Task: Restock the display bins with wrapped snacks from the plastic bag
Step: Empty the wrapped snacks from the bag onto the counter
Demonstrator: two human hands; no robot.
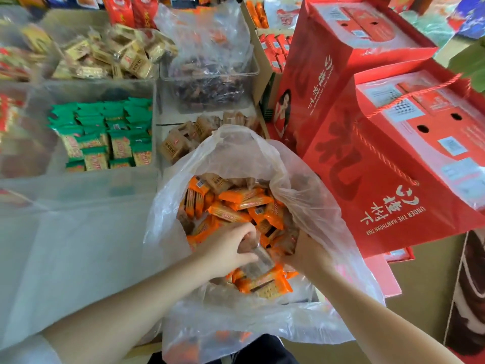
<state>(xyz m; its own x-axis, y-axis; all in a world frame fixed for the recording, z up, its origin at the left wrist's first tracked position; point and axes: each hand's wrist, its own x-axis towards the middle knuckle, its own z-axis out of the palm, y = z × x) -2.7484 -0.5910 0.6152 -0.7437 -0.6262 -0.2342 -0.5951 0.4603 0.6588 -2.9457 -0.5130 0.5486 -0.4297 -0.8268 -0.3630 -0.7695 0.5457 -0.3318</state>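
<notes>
The plastic bag (262, 164) is sitting open below the display bins (105, 88), holding orange wrapped snacks (236, 203). Gathering appears underway: left hand (225, 248) fingers are clamping a clear-wrapped piece; right hand (307, 253) fingers are hidden, state undeterminable. Next: lifting to a bin.

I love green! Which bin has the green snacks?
The clear bin left of the plastic bag holds green-wrapped snacks. The bin behind it has tan packets; the bag's are orange.
</notes>
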